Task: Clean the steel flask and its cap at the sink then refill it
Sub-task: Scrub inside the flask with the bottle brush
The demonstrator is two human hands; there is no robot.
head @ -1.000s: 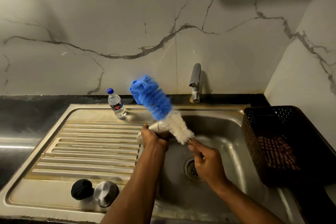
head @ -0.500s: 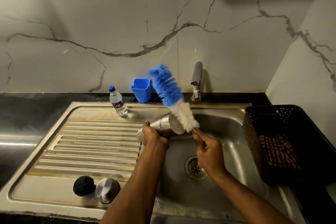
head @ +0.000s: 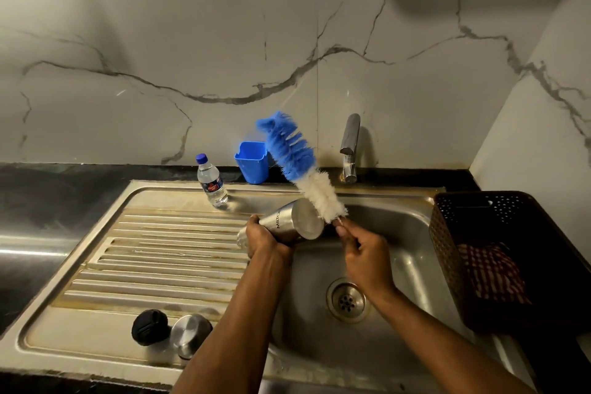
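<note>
One steel flask (head: 289, 223), cylindrical, brushed metal with printed lettering, held on its side over the near edge of the stainless steel sink (head: 399, 233), base toward the basin. One bottle brush (head: 297, 163), blue bristles at the tip and white bristles below, angled up to the left, its white end beside the flask's base.

One left hand (head: 262, 238), fingers wrapped round the flask's narrow end. One right hand (head: 363, 253), fingers pinching the brush handle.

Two caps on the ribbed drainboard, touching: one black round cap (head: 149, 326), one steel round cap (head: 191, 333).

One clear plastic water bottle (head: 211, 181). One blue plastic cup (head: 252, 161). One chrome tap (head: 349, 147). One dark perforated basket (head: 447, 253) holding one red checked cloth (head: 492, 275).
</note>
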